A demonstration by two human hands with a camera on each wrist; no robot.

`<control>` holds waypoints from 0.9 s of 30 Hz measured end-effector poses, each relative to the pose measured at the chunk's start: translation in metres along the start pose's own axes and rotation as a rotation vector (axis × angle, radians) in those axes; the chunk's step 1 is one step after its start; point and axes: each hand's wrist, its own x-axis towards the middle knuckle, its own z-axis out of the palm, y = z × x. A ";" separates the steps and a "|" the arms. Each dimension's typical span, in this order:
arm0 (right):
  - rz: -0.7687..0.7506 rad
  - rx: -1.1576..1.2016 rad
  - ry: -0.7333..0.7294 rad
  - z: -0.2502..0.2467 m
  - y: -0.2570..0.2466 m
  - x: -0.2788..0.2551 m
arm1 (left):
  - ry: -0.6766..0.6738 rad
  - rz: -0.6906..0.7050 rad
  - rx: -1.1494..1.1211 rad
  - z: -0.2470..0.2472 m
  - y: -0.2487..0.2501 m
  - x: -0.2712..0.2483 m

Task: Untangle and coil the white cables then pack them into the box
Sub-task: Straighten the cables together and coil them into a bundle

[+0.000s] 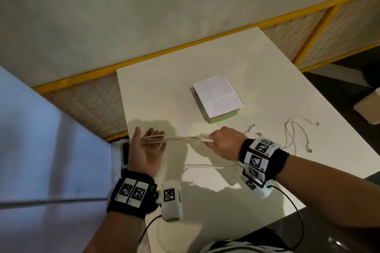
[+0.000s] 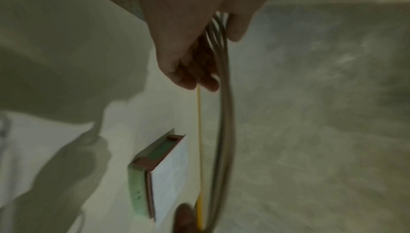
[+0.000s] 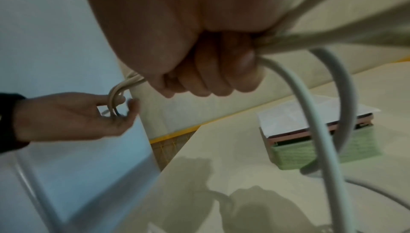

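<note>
A bundle of white cable strands stretches taut between my two hands above the white table. My right hand grips one end in a fist, with loose loops hanging below it. My left hand is palm up with relaxed fingers, and the strands' loops hook round it between thumb and fingers. The cable's tail trails on the table. A second white cable lies loose at the right. The green box, covered by a white sheet, sits mid-table.
Small connectors lie just right of my right hand. A yellow-framed mesh railing runs behind the table. A pale blue panel stands at the left edge. A cardboard box sits on the dark floor at the right.
</note>
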 end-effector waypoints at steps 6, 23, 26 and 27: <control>-0.031 0.028 0.055 0.006 -0.023 0.010 | -0.247 -0.202 0.291 0.021 -0.042 -0.031; -0.047 0.219 0.032 0.002 -0.022 0.008 | 0.030 0.153 -0.108 0.072 0.004 -0.030; -0.062 0.210 0.008 0.003 -0.011 0.004 | 0.036 0.195 -0.104 0.062 0.019 -0.025; -0.053 0.199 0.005 0.002 -0.006 0.002 | 0.036 0.211 -0.114 0.057 0.026 -0.023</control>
